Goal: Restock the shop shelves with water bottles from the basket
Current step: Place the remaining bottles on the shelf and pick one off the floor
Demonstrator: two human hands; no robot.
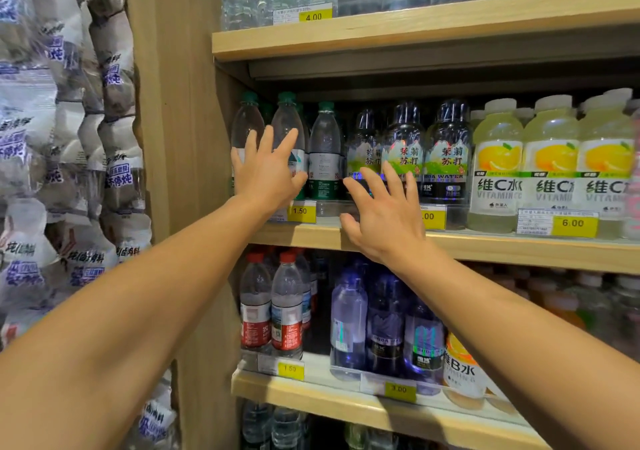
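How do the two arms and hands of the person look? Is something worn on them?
Both forearms are bare up to the frame edge: no sleeves show. The left hand and right hand wear no gloves. No watch, bracelet or ring is visible on either.

My left hand point(266, 169) before the water bottles point(323, 152) on the middle shelf point(519, 247), my right hand point(384, 214) beside it.

Clear glossy plastic water bottles point(325, 152) – matt pale wood shelf point(485, 247)
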